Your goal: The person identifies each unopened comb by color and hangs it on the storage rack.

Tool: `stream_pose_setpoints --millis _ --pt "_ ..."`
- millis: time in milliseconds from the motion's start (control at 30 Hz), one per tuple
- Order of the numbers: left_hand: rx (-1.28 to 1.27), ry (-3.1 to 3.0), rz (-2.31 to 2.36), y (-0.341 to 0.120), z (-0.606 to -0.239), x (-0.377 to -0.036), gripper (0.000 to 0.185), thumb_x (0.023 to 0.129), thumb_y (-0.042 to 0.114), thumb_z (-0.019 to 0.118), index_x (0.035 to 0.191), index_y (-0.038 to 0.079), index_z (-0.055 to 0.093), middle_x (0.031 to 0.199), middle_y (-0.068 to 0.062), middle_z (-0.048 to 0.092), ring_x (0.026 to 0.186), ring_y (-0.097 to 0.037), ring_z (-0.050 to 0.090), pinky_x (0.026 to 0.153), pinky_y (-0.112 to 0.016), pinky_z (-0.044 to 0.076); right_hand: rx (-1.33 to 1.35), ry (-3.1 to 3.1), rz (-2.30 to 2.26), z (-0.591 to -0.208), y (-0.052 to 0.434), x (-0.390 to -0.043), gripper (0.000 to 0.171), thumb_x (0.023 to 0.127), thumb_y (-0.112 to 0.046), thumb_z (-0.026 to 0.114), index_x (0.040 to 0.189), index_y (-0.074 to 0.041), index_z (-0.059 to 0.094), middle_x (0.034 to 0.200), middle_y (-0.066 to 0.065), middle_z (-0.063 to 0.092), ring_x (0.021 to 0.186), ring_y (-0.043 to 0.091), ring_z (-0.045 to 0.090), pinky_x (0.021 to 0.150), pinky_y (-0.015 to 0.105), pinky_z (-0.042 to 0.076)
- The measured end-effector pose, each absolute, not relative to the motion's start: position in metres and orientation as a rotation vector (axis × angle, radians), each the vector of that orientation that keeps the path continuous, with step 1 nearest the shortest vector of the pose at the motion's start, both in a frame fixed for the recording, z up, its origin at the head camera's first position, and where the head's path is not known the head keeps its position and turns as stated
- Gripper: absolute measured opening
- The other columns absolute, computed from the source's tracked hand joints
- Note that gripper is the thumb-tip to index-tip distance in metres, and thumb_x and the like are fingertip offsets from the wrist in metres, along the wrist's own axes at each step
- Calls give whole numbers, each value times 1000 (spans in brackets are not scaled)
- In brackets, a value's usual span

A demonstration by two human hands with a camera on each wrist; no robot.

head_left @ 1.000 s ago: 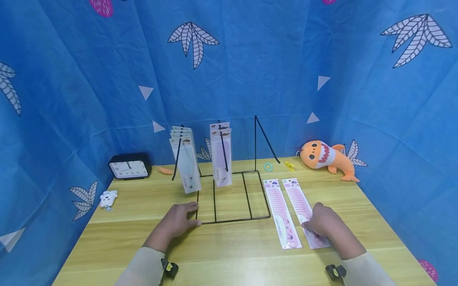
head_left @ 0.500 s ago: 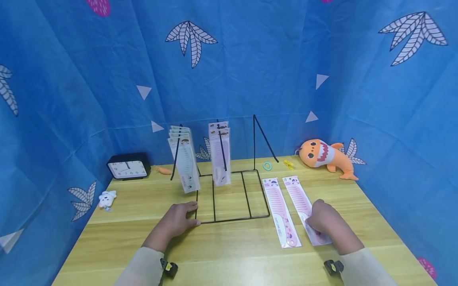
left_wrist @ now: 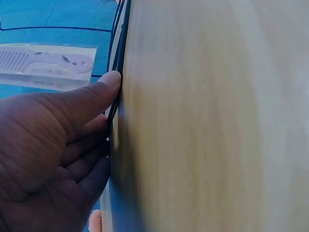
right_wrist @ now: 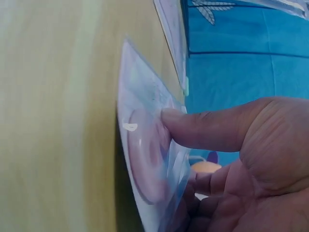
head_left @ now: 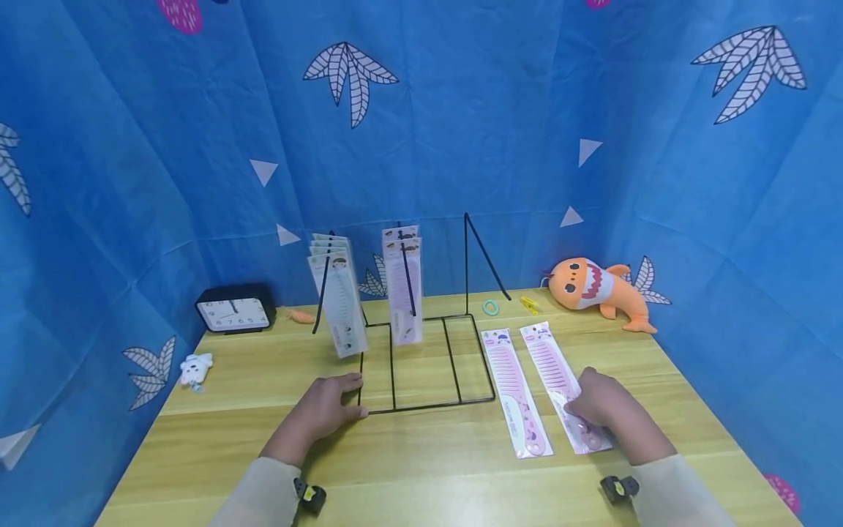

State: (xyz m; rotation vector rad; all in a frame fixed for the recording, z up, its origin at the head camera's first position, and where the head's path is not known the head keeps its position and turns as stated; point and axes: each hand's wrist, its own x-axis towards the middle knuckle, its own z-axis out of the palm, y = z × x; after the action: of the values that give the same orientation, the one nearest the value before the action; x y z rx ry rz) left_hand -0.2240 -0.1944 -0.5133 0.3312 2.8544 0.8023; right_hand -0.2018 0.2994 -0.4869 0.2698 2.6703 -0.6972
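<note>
My right hand point(head_left: 602, 399) pinches the lower right edge of a pink comb in clear packaging point(head_left: 556, 373). In the right wrist view the thumb lies on top of this packaged comb point(right_wrist: 149, 154), whose near end is tilted off the table. A second packaged pink comb point(head_left: 514, 388) lies flat just left of it. The black wire display rack point(head_left: 428, 405) stands mid-table. My left hand point(head_left: 323, 410) holds its front left corner, thumb and fingers against the wire point(left_wrist: 116, 92). Packaged green combs point(head_left: 342, 307) hang on the left hook, purple ones point(head_left: 404, 293) on the middle hook.
The rack's right hook point(head_left: 487, 256) bears no comb. Behind are a teal ring point(head_left: 490, 307), a yellow clip point(head_left: 529, 304) and an orange shark plush point(head_left: 593, 285). A black clock point(head_left: 235, 309), a small orange item point(head_left: 301, 316) and a white plush point(head_left: 195, 369) sit at left.
The right-hand comb has shifted slightly, its near end lifting and swinging right in my right hand. My left hand keeps its place on the rack. The head view has drifted slightly.
</note>
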Motion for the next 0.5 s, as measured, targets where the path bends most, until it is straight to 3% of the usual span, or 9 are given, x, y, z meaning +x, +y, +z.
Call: stream_pose_setpoints --millis 367,500 --pt "343 2848 801 -195 -514 -224 60 95 27 87 147 5 68 162 -12 59 153 -39 52 128 -57 43 102 2684 -763 -483 336 -210 32 105 -13 62 128 9 63 115 24 70 98 32 65 84 51 60" --pt "343 2850 801 -196 -514 -225 59 95 27 87 147 5 68 162 -12 59 153 -40 52 128 -58 43 88 2674 -813 -478 347 -212 31 105 -12 61 133 2 62 118 23 66 103 35 62 85 51 58"
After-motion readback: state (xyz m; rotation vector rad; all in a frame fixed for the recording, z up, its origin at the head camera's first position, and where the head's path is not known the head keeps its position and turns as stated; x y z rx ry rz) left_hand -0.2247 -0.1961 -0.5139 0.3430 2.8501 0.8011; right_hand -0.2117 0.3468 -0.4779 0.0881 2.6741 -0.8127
